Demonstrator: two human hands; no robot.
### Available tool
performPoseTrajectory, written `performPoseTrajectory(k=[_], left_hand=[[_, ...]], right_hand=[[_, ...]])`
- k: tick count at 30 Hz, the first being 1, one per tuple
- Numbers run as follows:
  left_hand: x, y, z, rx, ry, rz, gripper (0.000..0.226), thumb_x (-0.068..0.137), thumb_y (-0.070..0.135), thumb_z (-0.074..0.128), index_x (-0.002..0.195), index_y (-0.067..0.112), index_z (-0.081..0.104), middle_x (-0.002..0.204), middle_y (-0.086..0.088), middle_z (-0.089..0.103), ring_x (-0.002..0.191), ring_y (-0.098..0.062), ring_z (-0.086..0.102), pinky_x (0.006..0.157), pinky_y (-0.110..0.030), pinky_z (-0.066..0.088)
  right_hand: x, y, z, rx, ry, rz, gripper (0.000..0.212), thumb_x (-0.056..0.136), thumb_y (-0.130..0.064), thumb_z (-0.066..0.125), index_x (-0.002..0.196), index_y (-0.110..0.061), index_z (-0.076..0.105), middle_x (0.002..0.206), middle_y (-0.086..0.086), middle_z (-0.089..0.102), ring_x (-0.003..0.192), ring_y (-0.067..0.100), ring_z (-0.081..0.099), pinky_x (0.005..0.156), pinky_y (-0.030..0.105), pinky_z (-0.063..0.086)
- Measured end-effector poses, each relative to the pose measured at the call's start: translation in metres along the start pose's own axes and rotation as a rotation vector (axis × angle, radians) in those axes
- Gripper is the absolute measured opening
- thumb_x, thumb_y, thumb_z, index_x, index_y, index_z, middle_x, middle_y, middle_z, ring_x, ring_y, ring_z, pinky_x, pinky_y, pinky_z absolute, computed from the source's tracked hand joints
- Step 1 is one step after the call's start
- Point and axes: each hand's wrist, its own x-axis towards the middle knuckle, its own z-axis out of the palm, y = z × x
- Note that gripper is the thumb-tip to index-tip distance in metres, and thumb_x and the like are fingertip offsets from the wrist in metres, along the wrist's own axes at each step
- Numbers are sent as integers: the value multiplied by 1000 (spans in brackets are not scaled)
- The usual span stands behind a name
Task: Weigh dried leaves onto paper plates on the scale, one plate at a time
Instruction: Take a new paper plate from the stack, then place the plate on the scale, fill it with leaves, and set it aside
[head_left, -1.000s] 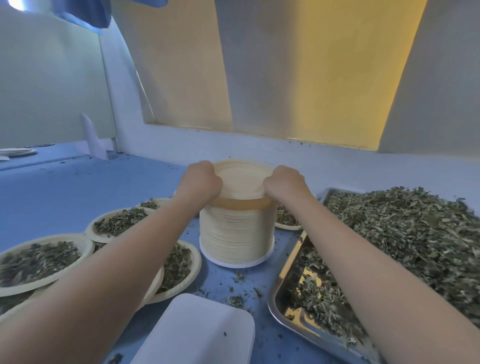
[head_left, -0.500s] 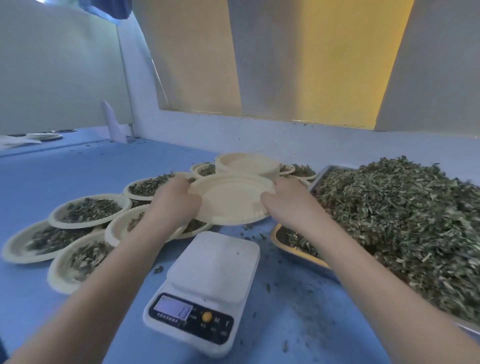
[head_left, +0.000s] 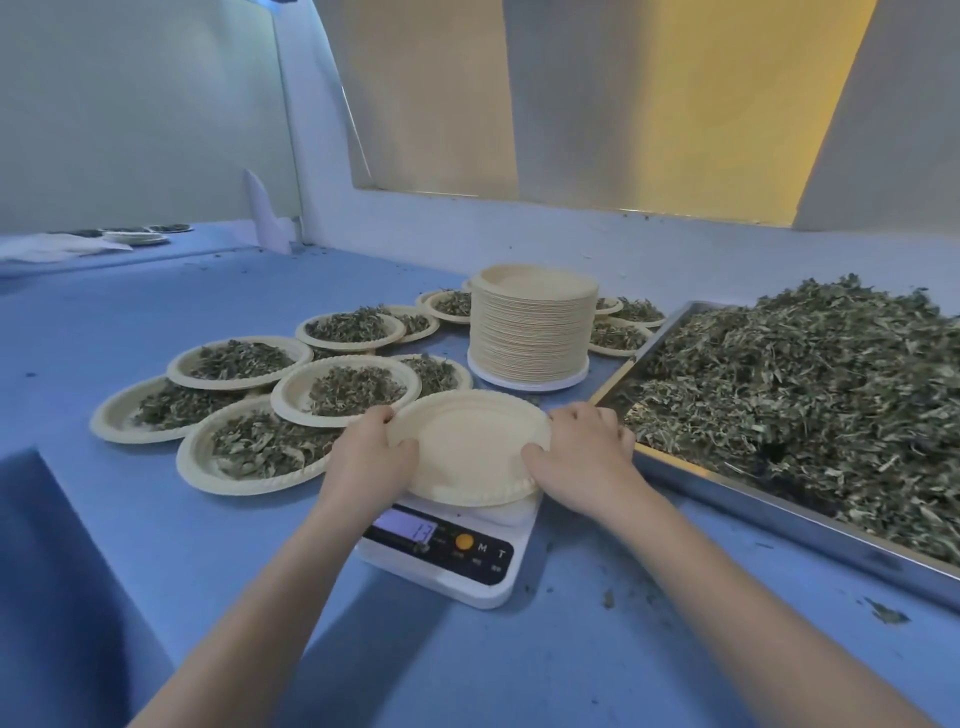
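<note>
- An empty paper plate (head_left: 470, 447) sits over the white scale (head_left: 447, 545), covering most of its platform; only the scale's front panel with the lit display and orange button shows below the plate's near rim
- The left hand (head_left: 371, 457) grips the plate's left rim, thumb curled over the top edge, fingers hidden under it
- The right hand (head_left: 584, 449) grips the right rim the same way, thumb on the plate's inner face
- Whether the plate rests fully on the platform or is partly borne by the hands cannot be told
- Just behind the plate stands a tall stack of plates (head_left: 532, 325)
- To the left lie overlapping filled plates (head_left: 345, 389) holding dried leaves, more of them behind the stack
- On the right, a metal tray (head_left: 779, 512) is heaped with loose dried leaves (head_left: 810, 379), its near corner close beside the right hand
- Everything stands on a blue table (head_left: 156, 545) strewn with leaf crumbs
</note>
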Motion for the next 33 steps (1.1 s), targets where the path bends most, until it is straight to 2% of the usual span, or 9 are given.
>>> performPoseTrajectory(k=[2, 5, 9, 13, 19, 24, 28, 31, 33], left_hand=[[1, -3, -1, -89, 40, 9, 51, 89, 24, 50, 139, 15, 41, 113, 6, 60, 107, -22, 51, 82, -33, 38], [2, -11, -2, -204, 161, 25, 41, 89, 32, 54, 128, 20, 51, 90, 23, 54, 91, -8, 53, 76, -28, 36], [-1, -27, 0, -412, 315, -15, 18, 89, 36, 55, 102, 25, 62, 91, 16, 62, 91, -8, 60, 73, -26, 42], [-1, -39, -3, -501, 265, -56, 12, 90, 34, 55, 91, 26, 64, 92, 6, 66, 92, -15, 61, 83, -35, 48], [-8, -39, -6, -468, 238, -10, 7, 86, 30, 60, 84, 27, 66, 82, 11, 67, 79, -3, 60, 67, -18, 41], [-10, -37, -7, -459, 214, -20, 8, 87, 29, 61, 85, 24, 66, 80, 10, 66, 75, -2, 59, 71, -26, 45], [-10, -38, -7, -456, 213, -17, 8, 87, 30, 61, 85, 25, 66, 83, 10, 66, 75, 0, 59, 69, -23, 44], [-10, -38, -6, -401, 265, 18, 6, 86, 28, 61, 85, 23, 65, 84, 10, 66, 69, 6, 56, 63, -9, 40], [-12, -34, -5, -296, 362, 114, 6, 85, 24, 61, 89, 20, 64, 84, 7, 62, 73, -1, 54, 67, -14, 42]], right_hand=[[1, 1, -1, 33, 7, 14, 47, 86, -47, 42, 118, -14, 46, 134, 9, 40, 125, 30, 29, 101, 44, 23], [4, 0, -6, 103, 23, 39, 64, 87, -58, 40, 134, -15, 41, 141, 9, 38, 131, 31, 28, 104, 47, 23], [8, -1, -10, 178, 43, 40, 69, 89, -64, 36, 141, -17, 38, 142, 10, 38, 134, 30, 29, 106, 48, 25], [7, -1, -7, 180, 83, 20, 64, 90, -63, 36, 138, -21, 43, 140, 8, 42, 132, 30, 32, 104, 46, 27], [7, 1, -10, 259, 62, 22, 62, 90, -63, 38, 137, -23, 45, 141, 7, 43, 133, 28, 34, 109, 48, 29], [6, 3, -9, 280, 67, 2, 58, 90, -60, 41, 133, -22, 50, 141, 5, 45, 133, 25, 36, 109, 47, 30], [6, 4, -9, 282, 62, -3, 58, 91, -59, 41, 133, -22, 51, 141, 5, 45, 133, 26, 36, 109, 47, 30], [7, 6, -10, 306, 53, -5, 57, 91, -59, 40, 133, -22, 51, 141, 6, 44, 133, 26, 36, 109, 47, 30], [7, 7, -11, 311, 48, -8, 57, 91, -60, 40, 133, -23, 51, 141, 6, 44, 133, 26, 36, 109, 47, 30]])
